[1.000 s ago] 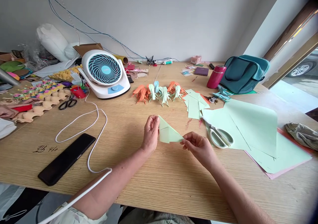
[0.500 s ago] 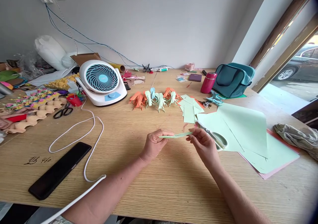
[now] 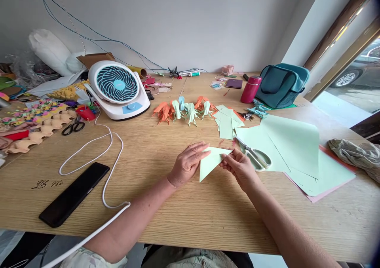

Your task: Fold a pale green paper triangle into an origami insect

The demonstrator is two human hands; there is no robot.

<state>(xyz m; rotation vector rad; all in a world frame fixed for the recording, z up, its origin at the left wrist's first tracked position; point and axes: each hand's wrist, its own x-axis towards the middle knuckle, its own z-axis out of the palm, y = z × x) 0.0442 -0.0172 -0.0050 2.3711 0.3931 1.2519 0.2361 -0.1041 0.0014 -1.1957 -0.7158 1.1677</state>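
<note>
Left hand (image 3: 187,166) and right hand (image 3: 240,168): bare, forearms uncovered. Left sleeve (image 3: 94,259): pale, patterned, below the near edge of the table (image 3: 184,224). Lap garment (image 3: 190,259): grey-green (one small round fitting), below same edge, black cloth (image 3: 242,259) alongside.

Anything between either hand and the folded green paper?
Nothing visible. The left hand and right hand both touch the folded green paper directly; the scissors lie off to the right, not in between.

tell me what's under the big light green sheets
Under the light green sheets, pink paper shows along the near edge and orange paper beside the cloth; whatever else lies beneath is hidden.
</note>
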